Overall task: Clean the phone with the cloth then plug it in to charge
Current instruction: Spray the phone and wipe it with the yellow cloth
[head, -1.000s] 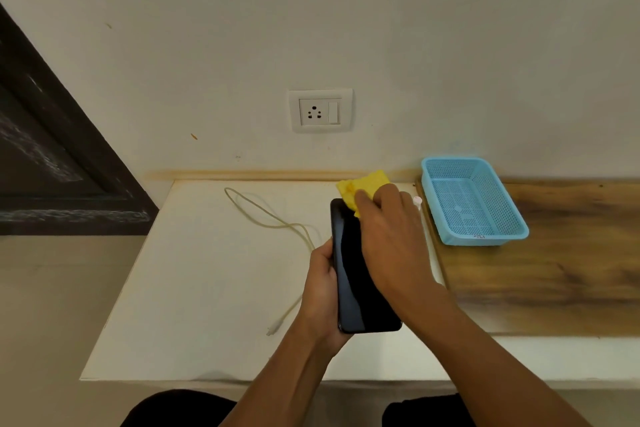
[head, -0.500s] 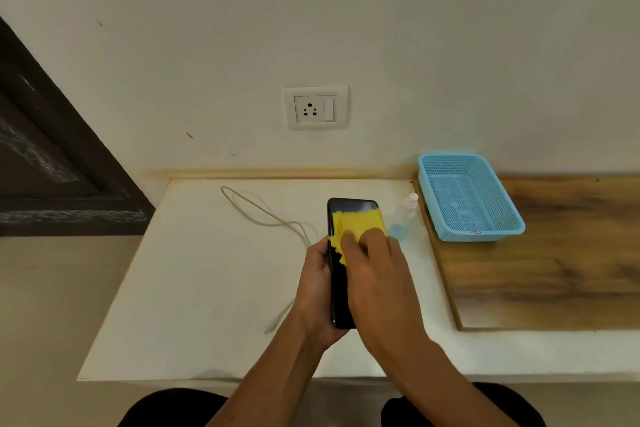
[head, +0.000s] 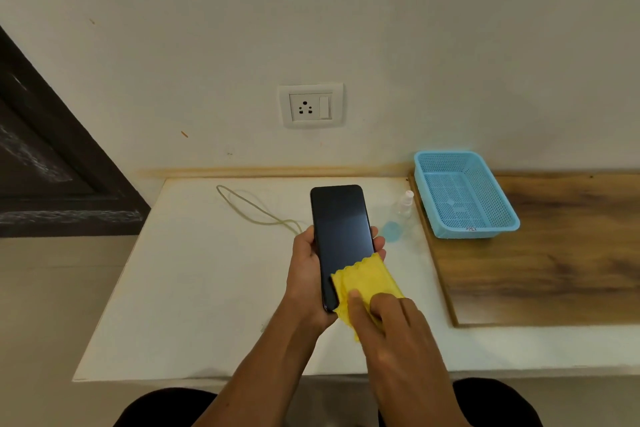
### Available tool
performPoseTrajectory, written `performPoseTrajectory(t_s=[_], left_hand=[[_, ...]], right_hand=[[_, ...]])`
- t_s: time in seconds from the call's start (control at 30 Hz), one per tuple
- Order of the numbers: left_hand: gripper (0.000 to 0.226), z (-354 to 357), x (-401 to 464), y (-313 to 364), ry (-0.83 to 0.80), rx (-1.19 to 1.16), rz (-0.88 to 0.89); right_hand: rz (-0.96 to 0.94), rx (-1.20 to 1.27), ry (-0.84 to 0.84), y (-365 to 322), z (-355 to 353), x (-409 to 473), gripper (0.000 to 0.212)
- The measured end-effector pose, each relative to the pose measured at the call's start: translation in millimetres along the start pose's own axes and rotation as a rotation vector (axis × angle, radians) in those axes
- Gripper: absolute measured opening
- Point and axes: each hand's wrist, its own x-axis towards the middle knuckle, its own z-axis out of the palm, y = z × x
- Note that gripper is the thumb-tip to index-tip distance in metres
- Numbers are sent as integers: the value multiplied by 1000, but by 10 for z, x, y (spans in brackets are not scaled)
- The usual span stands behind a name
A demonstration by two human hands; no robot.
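Now left hand [head: 306, 274] holds phone [head: 341, 232], cloth [head: 367, 284] under right hand [head: 391, 326].

Single head cam, looking forward and down from above the near edge of the table [head: 194, 288]. It's facing the far wall [head: 346, 28] square-on, sitting close over the forearms, with wide-angle bending at the frame edges.

The phone [head: 341, 229] is glossy black glass; below it, under the fingertips [head: 355, 296], a soft yellow cloth [head: 367, 282] with scalloped edges. Right of the fingers, a perforated blue plastic basket [head: 465, 196] on grainy wood [head: 554, 253].
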Motion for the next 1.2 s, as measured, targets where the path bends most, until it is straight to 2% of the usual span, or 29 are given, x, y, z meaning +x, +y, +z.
performPoseTrajectory(t_s=[0.07, 0.13, 0.2, 0.4, 0.6, 0.83, 0.93, 1.1, 1.2], left_hand=[[60, -27, 6, 42, -31, 14, 12], [61, -25, 0, 41, -38, 1, -4], [62, -55, 22, 19, -39, 4, -24], [54, 34, -16, 89, 87, 158, -1], [44, -11, -19, -30, 171, 190, 55], [48, -4, -41, -55, 170, 172, 57], [47, -17, -49, -37, 151, 178, 38], [53, -51, -83, -22, 139, 160, -29], [59, -22, -97, -42, 136, 147, -70]], right_hand=[[25, -8, 4, 96, 2, -22, 54], [51, -24, -63, 152, 6, -34, 71], [70, -24, -88, 151, -15, 7, 77], [138, 19, 85, 179, -78, 348, 52], [196, 37, 113, 240, -154, 961, 19], [249, 37, 189, 187, -136, 1263, 11], [220, 64, 116, 41, -76, 1253, 15], [168, 31, 121, -121, -42, 1188, 17], [121, 44, 64, -181, -30, 1168, 23]])
